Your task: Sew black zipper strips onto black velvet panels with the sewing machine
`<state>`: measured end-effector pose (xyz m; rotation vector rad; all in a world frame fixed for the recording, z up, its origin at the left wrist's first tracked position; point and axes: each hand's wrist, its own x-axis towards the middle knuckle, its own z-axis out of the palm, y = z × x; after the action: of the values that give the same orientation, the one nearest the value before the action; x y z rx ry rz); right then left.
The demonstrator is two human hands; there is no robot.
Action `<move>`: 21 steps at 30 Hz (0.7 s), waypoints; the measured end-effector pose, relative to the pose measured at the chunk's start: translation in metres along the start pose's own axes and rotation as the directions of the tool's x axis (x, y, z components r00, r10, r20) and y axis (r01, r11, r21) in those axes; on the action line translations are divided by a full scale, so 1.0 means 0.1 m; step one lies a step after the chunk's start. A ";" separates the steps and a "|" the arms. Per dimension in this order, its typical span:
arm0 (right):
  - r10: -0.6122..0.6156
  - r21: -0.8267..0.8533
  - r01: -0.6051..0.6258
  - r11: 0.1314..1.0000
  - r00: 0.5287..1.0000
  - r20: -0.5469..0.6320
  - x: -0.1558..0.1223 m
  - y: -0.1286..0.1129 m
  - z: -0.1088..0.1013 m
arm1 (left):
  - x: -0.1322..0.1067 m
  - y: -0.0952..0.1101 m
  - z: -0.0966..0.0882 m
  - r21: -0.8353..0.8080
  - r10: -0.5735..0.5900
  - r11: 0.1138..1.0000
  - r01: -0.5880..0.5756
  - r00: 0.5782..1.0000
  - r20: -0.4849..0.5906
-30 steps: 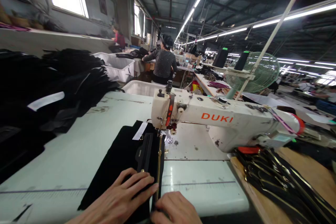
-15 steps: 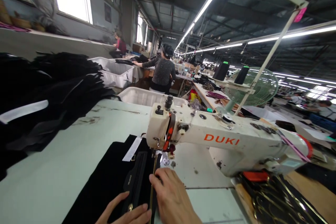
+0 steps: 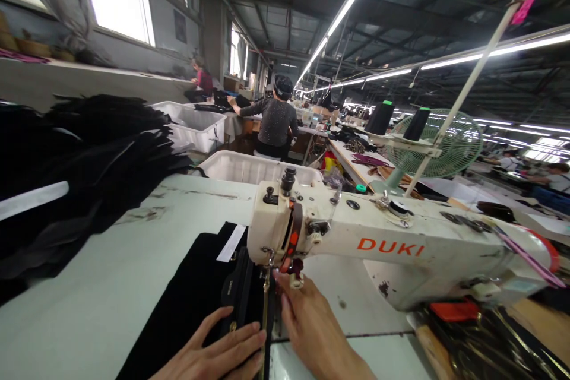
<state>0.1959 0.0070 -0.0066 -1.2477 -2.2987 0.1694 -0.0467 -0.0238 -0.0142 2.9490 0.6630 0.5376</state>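
Note:
A black fabric panel [image 3: 187, 291] lies on the pale table, its right edge under the needle area of a white sewing machine [image 3: 333, 228] marked DUKI. Flat on the panel rests my left hand [image 3: 214, 353], fingers apart, beside a zipper [image 3: 243, 291] with a gold-coloured pull. A narrow gold-toned strip [image 3: 266, 309] runs along the panel's right edge up to the presser foot. My right hand [image 3: 316, 317] is just right of the foot, fingers bunched, tips partly hidden below the machine head; what they hold, if anything, is hidden. A white strip [image 3: 231, 243] lies at the panel's top.
Stacked black pieces [image 3: 89, 172] cover the table's left side. Behind the machine stand a white bin [image 3: 262, 167] and a seated person [image 3: 274, 122]. Thread cones [image 3: 380, 117] and a green fan [image 3: 458, 142] are at right. Dark gold-edged pieces [image 3: 485, 344] lie near right.
My right hand has moved from the panel's edge forward and right, to beside the presser foot. My left hand stays flat on the panel. The view has shifted slightly.

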 end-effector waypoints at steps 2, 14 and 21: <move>0.081 -0.022 -0.081 0.996 0.997 0.008 0.05 0.05 -0.09 | -0.01 0.02 -0.07 -0.011 -0.006 1.000 0.006 1.000 0.017; -0.048 -0.260 0.062 0.964 0.997 0.058 0.13 0.03 0.16 | 0.05 0.36 -0.25 0.036 -0.087 0.995 0.090 0.994 -0.065; 0.179 -0.280 -0.164 0.946 0.983 0.030 0.21 -0.09 0.08 | 0.22 0.35 -0.53 -0.085 -0.118 0.988 0.126 0.988 0.095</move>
<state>0.1759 0.0199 -0.0028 -1.6031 -2.3169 -0.0624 -0.0331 -0.0465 0.0473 2.8067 0.7811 0.4102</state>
